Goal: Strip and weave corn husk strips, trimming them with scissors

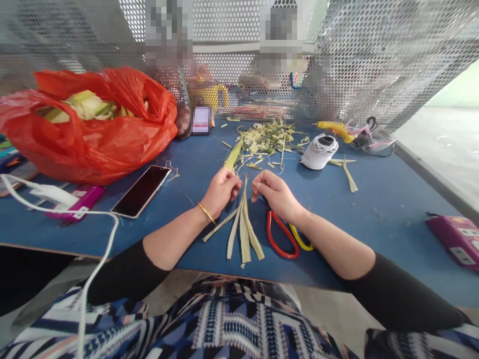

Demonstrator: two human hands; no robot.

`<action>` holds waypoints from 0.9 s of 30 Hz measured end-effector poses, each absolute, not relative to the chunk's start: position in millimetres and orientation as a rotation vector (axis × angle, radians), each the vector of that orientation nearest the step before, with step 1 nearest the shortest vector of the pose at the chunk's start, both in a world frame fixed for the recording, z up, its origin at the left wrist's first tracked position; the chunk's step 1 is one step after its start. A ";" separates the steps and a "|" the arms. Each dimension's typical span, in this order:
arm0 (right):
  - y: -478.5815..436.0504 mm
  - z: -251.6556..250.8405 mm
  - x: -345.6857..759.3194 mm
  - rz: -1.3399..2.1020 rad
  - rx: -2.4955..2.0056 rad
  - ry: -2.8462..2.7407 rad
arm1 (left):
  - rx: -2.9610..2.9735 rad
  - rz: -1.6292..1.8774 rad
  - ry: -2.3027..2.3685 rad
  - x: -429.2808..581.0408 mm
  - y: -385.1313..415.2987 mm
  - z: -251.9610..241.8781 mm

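Pale husk strips (244,224) fan out on the blue table, their narrow ends together between my hands. My left hand (223,193), with a gold bangle at its wrist, is closed in a pinch just left of those ends. A wider green husk piece (234,153) shows right behind its knuckles; whether the fingers grip it is unclear. On the other side, my right hand (275,194) is also pinched closed, its fingertips close to the bundle. Anything between its fingers is too fine to make out. Scissors with red and yellow handles (282,242) lie partly under that hand.
A red plastic bag (123,144) of husks stands at left, near a phone (144,190) and a white cable (108,244). Husk scraps (267,137), a white thread spool (318,153) and a yellow glue gun (337,130) lie towards a perforated metal screen (239,30). At right sits a purple box (454,237).
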State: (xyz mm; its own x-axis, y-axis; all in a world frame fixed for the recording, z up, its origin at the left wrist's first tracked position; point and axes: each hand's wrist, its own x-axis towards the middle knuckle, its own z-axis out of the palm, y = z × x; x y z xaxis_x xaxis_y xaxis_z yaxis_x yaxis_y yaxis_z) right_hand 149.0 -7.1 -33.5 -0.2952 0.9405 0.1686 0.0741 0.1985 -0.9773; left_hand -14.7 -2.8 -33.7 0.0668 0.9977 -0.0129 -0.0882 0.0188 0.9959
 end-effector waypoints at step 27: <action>2.6 -5.1 168.2 1.019 -0.960 -1.338 | 0.917 0.905 0.887 8.0 6.9 3.5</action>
State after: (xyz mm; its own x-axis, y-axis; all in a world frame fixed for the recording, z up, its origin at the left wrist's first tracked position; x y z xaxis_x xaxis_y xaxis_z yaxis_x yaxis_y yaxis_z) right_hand 168.2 2.6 -5.1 -0.0242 0.9564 0.2912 -0.0261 0.2905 -0.9565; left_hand 8.0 6.9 3.5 0.3478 0.9089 -0.2301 -0.2480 0.3259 0.9123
